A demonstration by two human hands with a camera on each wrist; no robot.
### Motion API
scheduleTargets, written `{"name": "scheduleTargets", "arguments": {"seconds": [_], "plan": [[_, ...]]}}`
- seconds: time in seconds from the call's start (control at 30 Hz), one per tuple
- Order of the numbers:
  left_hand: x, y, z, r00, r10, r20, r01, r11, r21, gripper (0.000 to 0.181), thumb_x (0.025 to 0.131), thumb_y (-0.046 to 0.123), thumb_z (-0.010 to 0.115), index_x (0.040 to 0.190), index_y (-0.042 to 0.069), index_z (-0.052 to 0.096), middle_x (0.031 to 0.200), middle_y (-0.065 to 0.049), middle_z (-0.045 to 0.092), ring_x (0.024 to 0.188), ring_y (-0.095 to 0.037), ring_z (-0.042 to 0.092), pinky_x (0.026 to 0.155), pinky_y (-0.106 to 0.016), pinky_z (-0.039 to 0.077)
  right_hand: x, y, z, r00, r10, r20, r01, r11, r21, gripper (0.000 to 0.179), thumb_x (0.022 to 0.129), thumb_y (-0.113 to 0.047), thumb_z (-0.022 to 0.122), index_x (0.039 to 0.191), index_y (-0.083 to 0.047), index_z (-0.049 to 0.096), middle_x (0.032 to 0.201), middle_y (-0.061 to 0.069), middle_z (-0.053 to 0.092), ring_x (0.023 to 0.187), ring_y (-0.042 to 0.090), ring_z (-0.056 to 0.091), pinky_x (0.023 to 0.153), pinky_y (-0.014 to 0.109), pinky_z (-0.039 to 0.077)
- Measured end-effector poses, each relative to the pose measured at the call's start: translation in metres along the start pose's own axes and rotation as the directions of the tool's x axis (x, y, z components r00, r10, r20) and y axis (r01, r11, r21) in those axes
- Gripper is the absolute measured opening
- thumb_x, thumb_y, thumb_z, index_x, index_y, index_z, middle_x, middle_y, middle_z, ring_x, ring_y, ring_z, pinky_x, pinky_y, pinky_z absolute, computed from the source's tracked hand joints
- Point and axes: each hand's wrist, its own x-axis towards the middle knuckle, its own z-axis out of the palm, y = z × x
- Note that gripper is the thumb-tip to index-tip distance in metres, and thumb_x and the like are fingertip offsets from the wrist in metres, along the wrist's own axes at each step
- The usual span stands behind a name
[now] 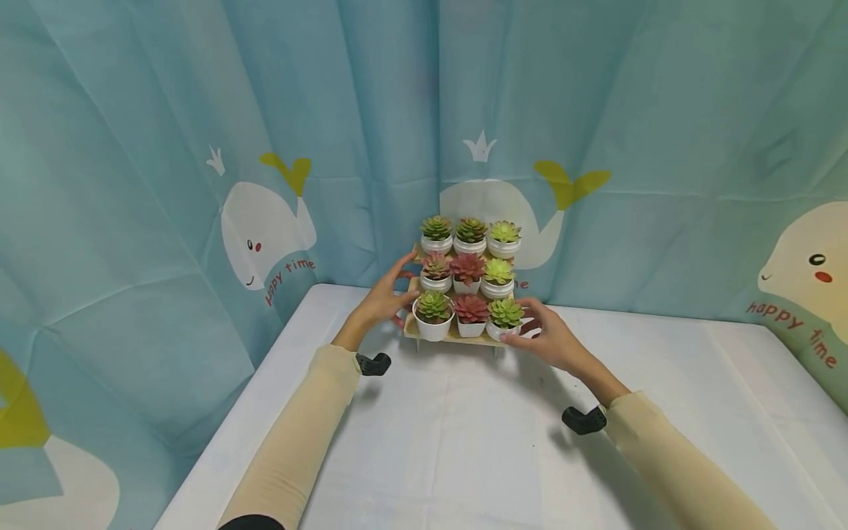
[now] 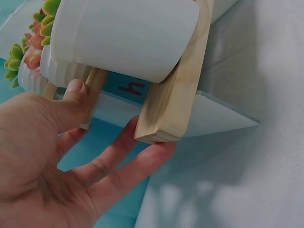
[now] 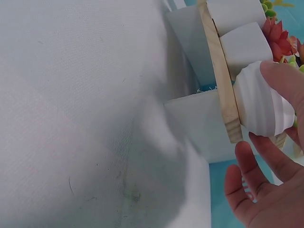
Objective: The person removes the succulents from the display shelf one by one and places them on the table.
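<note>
A three-tier wooden stand [image 1: 410,326] with white side supports holds rows of small succulents in white pots. My left hand [image 1: 380,300] is at its left side. In the left wrist view the thumb and index finger pinch the end of the middle board [image 2: 96,88], while other fingertips touch the end of the bottom board [image 2: 164,114], beside a smooth white pot [image 2: 123,38]. At the front right corner, my right hand [image 1: 555,340] pinches a ribbed white succulent pot [image 3: 261,99] between thumb and fingers. That pot sits on the bottom board and bears a green succulent [image 1: 506,313].
The stand is on a white-covered table [image 1: 477,442], near its back edge. Behind and to the left hangs a blue curtain [image 1: 371,110] printed with whales. Red succulents [image 1: 471,309] in square white pots stand in the middle column.
</note>
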Motion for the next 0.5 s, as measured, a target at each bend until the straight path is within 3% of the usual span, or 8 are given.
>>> {"name": "scheduleTargets", "arguments": {"seconds": [0.1,0.5], "plan": [[0.0,0.002,0.0,1.0,-0.029,0.001,0.029,1.0,-0.003,0.077,0.105,0.006,0.06,0.165,0.033,0.02,0.153,-0.02,0.042,0.077,-0.031,0.073,0.057,-0.056,0.06,0.0,-0.002,-0.001,1.0,0.002,0.001,-0.002,1.0,0.005,0.07,0.09,-0.027,0.083,0.146,-0.006,0.049,0.133,0.017,0.06,0.107,0.032,0.064,0.086,0.044,0.056],[0.001,0.002,-0.002,1.0,-0.03,-0.009,0.03,1.0,0.004,0.078,0.103,0.005,0.063,0.165,0.032,0.023,0.153,-0.021,0.043,0.07,-0.025,0.072,0.055,-0.055,0.059,0.0,-0.01,-0.011,0.999,0.011,0.034,-0.012,1.0,0.022,0.069,0.089,-0.027,0.084,0.144,-0.004,0.051,0.127,0.016,0.061,0.107,0.03,0.063,0.085,0.042,0.056]]}}
